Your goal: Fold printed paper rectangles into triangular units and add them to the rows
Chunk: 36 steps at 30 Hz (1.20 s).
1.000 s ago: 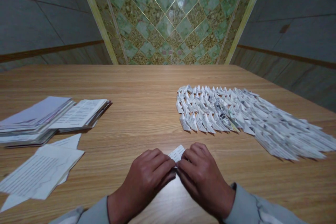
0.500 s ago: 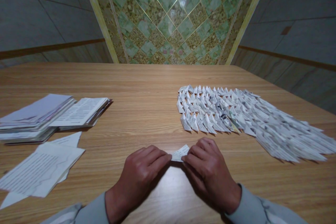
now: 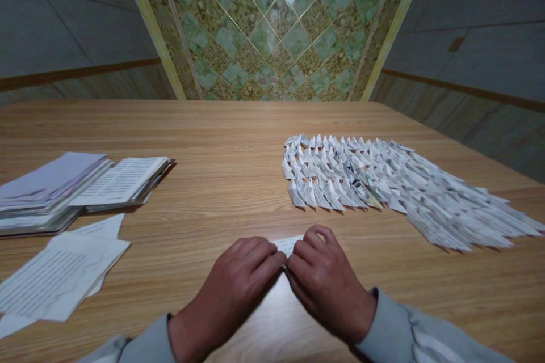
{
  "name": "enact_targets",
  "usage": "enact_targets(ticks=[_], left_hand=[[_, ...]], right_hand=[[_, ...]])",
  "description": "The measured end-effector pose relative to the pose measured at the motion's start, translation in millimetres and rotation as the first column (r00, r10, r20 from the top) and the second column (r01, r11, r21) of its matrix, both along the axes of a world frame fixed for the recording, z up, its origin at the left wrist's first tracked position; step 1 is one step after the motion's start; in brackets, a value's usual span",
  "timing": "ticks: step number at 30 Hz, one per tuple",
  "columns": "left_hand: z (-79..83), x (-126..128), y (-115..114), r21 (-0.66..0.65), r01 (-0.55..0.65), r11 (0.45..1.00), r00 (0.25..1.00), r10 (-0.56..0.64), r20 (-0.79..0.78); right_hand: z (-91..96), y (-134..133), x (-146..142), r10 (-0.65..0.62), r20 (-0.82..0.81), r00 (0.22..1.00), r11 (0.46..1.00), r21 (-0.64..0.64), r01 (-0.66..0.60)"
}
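A small piece of printed paper lies between my two hands, near the front of the table. My left hand is closed on its left side, the thumb and fingertips pinching the lower edge. From the other side my right hand pinches the same paper, its thumb and fingertips almost touching those of the left. Only the upper middle of the paper shows; the fingers cover the rest, so its full shape is hidden.
Rows of small folded paper boats spread over the right of the wooden table. Stacks of paper sheets stand at the left, with several loose sheets in front of them. A tiled wall rises behind.
My hands have come closer together on the paper, and less of its lower edge shows between them. The whole view has shifted slightly; the boats and stacks have stayed put.
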<state>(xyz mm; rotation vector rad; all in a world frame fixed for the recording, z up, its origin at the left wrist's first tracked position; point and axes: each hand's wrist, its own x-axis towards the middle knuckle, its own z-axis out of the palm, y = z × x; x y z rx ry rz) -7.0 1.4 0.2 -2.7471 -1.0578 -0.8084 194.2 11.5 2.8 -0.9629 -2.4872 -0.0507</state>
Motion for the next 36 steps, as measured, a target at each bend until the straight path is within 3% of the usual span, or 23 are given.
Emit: enact_targets(ticks=[4, 9, 15, 22, 28, 32, 36], left_hand=[[-8.6, -4, 0, -0.063, -0.010, 0.998, 0.999, 0.007, -0.045], [-7.1, -8, 4, -0.072, 0.007, 0.997, 1.000, -0.008, -0.020], [-3.7, -7, 6, -0.045, 0.073, 0.996, 0.997, -0.073, 0.000], [-0.2, -4, 0, -0.073, 0.141, 0.987, 0.984, -0.148, -0.100], [-0.3, -4, -12, -0.172, 0.092, 0.981, 0.983, -0.118, -0.142], [-4.5, -2, -18, -0.116, 0.065, 0.991, 0.987, -0.081, -0.140], [-7.4, 1, -20, -0.128, 0.070, 0.989, 0.984, -0.090, -0.155]], right_hand=[[8.2, 5, 6, 0.116, 0.062, 0.991, 0.984, -0.142, -0.107], [20.5, 16, 22, 0.233, 0.065, 0.970, 0.936, -0.288, -0.205], [20.9, 25, 33, 0.246, -0.015, 0.969, 0.907, -0.349, -0.236], [19.0, 33, 42, 0.223, -0.122, 0.967, 0.862, -0.439, -0.254], [25.6, 37, 51, 0.256, -0.135, 0.957, 0.795, -0.534, -0.288], [23.9, 38, 51, 0.238, -0.130, 0.963, 0.801, -0.534, -0.270], [13.0, 38, 45, 0.126, -0.110, 0.986, 0.850, -0.500, -0.164]])
